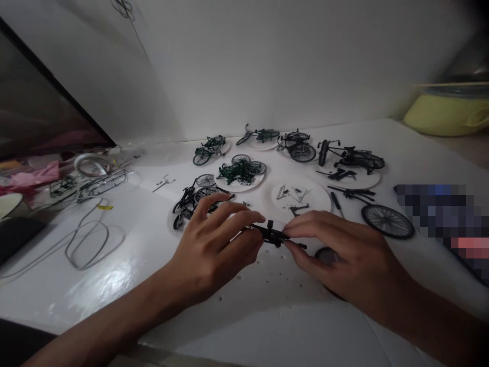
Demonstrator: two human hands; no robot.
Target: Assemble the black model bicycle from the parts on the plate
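Between my two hands, above the white tabletop, is a small black model bicycle frame part. My left hand is closed round its left end, fingers bent over it. At its right end, the thumb and fingertips of my right hand pinch it. Behind the hands lies a white paper plate with small silver and black parts. A black spoked wheel rests to the right of my right hand. Another round dark part is partly hidden under that hand.
Several miniature bicycles stand at the back, including a black one. A plate holds green parts. A screwdriver lies near my right hand. A looped cable is on the left. A yellow container stands at the back right.
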